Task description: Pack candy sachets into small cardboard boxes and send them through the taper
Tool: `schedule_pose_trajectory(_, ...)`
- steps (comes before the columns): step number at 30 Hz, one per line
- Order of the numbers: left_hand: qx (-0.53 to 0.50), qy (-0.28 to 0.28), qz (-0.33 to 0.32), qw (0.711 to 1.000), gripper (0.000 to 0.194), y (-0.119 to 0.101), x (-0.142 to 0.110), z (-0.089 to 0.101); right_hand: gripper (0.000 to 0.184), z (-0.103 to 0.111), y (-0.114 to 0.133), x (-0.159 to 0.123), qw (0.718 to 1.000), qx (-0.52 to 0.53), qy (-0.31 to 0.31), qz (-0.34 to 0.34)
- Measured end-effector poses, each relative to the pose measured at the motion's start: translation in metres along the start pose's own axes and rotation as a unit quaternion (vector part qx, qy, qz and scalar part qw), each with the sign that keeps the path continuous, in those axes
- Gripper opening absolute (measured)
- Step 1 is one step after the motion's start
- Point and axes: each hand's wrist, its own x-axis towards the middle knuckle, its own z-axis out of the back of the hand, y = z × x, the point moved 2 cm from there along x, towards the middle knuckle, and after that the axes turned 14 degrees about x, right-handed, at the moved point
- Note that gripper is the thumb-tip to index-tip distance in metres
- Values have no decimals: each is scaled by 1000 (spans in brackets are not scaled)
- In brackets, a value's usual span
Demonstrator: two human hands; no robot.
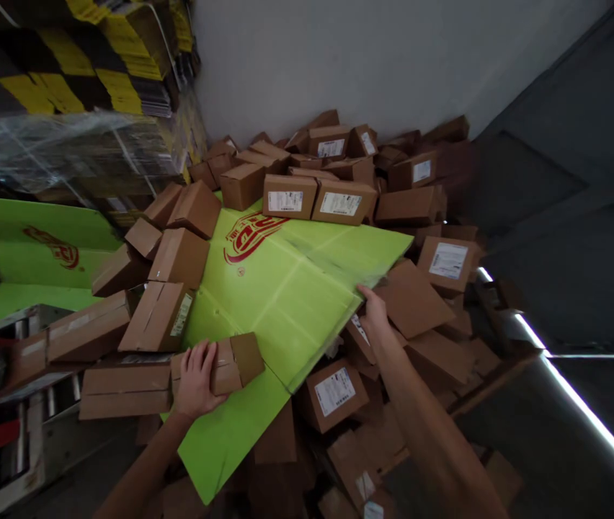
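Note:
A large lime-green board (279,288) with red print lies tilted across a heap of brown cardboard boxes. My right hand (375,313) grips its right edge, thumb on top and the other fingers mostly hidden underneath. My left hand (197,378) is closed over a small cardboard box (245,360) at the board's lower left, fingers across its taped top. Beside that box lies a longer carton (126,393). Two labelled boxes (290,196) rest on the board's far edge, and a taped box (153,317) sits at its left side.
Rollers of a conveyor (50,400) run along the lower left, with another green panel (52,245) behind. At the upper left stands a wrapped stack with yellow and black stripes (69,65). A pale wall (372,58) closes the back; a dark panel (566,187) stands at the right.

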Motion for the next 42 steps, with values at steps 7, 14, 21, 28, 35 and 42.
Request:
schedule_pose_trajectory(7, -8, 44, 25, 999, 108, -8, -1, -1, 20, -7, -10, 21, 995, 48, -16, -82)
schedule_pose_trajectory(14, -12, 39, 20, 999, 111, 2, -10, -5, 30, -27, 26, -36, 996, 67, -26, -58)
schedule_pose_trajectory(21, -26, -31, -2, 999, 115, 18, -52, -10, 39, -31, 25, -159, 989, 120, -19, -82)
schedule_pose_trajectory(28, -65, -60, -2, 996, 115, 33, -72, -10, 40, -38, 27, -203, 992, 90, -23, -80)
schedule_pose_trajectory(35, -66, -52, -2, 996, 117, 28, -75, -13, 46, -22, 15, -202, 992, 87, -49, -76)
schedule_pose_trajectory(42, -46, -43, -2, 998, 114, 21, -69, -12, 37, -5, 12, -147, 991, 102, -57, -67)
